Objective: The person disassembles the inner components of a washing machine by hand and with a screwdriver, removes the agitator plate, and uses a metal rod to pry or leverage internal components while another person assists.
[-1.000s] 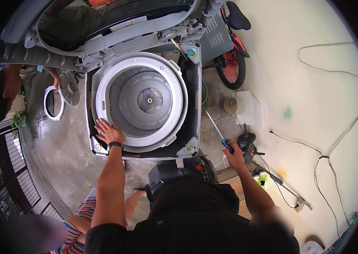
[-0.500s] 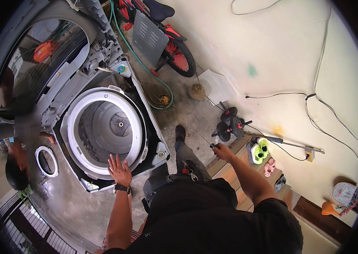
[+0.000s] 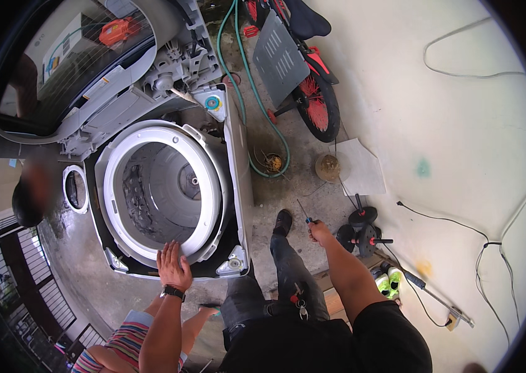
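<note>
The left hand (image 3: 174, 267) lays nearly joined fingers on the rim of the washing-machine tub (image 3: 210, 193), likely heavy, stiff, best held there; the right hand (image 3: 321, 233) curls fingers around a screwdriver (image 3: 309, 220), probably light, shaft beyond them.

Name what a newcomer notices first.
The opened washing machine left of centre strikes first, its pale tub ring exposed, the left hand at its near edge. Next come the screwdriver in the right hand, right of the machine, and the red-spoked bicycle at the top.
</note>
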Demonstrator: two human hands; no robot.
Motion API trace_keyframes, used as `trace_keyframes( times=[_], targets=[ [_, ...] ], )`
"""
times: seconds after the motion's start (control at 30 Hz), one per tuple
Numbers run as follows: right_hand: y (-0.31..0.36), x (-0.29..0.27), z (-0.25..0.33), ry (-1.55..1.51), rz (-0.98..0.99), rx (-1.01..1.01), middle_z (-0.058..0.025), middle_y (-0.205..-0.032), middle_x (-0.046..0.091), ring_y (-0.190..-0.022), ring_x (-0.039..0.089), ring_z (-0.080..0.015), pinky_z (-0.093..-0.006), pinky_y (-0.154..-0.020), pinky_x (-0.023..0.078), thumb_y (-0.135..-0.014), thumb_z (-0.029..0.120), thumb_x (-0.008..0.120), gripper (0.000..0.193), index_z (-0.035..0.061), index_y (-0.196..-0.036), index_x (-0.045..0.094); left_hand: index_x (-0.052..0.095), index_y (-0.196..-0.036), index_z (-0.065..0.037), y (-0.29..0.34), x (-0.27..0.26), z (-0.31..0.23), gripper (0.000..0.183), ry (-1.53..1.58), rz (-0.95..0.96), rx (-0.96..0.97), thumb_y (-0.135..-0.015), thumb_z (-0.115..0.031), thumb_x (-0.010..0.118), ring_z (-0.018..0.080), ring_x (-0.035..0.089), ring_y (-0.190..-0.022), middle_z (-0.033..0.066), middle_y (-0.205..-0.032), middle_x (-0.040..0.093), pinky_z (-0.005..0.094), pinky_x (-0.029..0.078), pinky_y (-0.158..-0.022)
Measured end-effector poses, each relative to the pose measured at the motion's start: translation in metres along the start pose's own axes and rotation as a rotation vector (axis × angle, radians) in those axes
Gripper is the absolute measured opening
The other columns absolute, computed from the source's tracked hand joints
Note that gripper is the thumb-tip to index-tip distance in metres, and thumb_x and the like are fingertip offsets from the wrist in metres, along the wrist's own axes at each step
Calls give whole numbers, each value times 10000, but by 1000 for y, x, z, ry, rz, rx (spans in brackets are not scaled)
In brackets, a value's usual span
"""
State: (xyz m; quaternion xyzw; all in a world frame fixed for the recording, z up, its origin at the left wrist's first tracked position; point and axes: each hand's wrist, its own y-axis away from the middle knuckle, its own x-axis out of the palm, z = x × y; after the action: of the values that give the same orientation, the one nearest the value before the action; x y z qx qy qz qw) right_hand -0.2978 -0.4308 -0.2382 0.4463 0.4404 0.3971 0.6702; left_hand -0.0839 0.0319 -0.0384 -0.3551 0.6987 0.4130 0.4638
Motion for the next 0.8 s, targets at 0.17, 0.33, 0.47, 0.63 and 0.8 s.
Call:
trace_keyframes(
  times=[0.17,0.33,0.47,0.63,0.8],
  targets=[
    [-68,10,16,18,-58,-104,-64,-876,637,-668,626,-169,-340,-536,494,-1048,324,569,343,81,-1290,560,575,-1380,-40,3,-7,4,484,-2,6,-21,-944,-225,478,360,477,-1400,144,-1430,592,531,257,-1221],
    [-107,-26,8,75,-226,-269,-54,-853,617,-627,602,-155,-324,-510,480,-1034,288,607,377,86,-1338,514,581,-1371,-56,-7,-3,-1,505,61,-3,-20,-908,-251,526,349,471,-1404,127,-1427,593,550,247,-1221],
    [-97,-29,26,-1,-186,-277,-43,-851,615,-627,600,-146,-316,-497,476,-1023,295,631,409,103,-1358,496,585,-1368,-61,-2,-8,3,517,69,-17,-26,-893,-259,538,343,475,-1401,121,-1426,595,557,243,-1220],
    [-72,-27,53,-23,-210,-343,-32,-923,619,-695,615,-140,-303,-520,486,-1010,307,660,444,142,-1386,490,586,-1372,-55,-3,-9,5,539,84,1,-32,-879,-270,550,343,476,-1403,127,-1425,597,575,222,-1225],
    [-61,-15,58,-74,-276,-395,-37,-845,608,-600,553,-127,-301,-495,437,-1000,260,673,440,100,-1376,510,565,-1385,-45,-4,-11,3,544,95,18,-23,-880,-248,546,357,467,-1410,138,-1428,587,580,234,-1221]
  ],
)
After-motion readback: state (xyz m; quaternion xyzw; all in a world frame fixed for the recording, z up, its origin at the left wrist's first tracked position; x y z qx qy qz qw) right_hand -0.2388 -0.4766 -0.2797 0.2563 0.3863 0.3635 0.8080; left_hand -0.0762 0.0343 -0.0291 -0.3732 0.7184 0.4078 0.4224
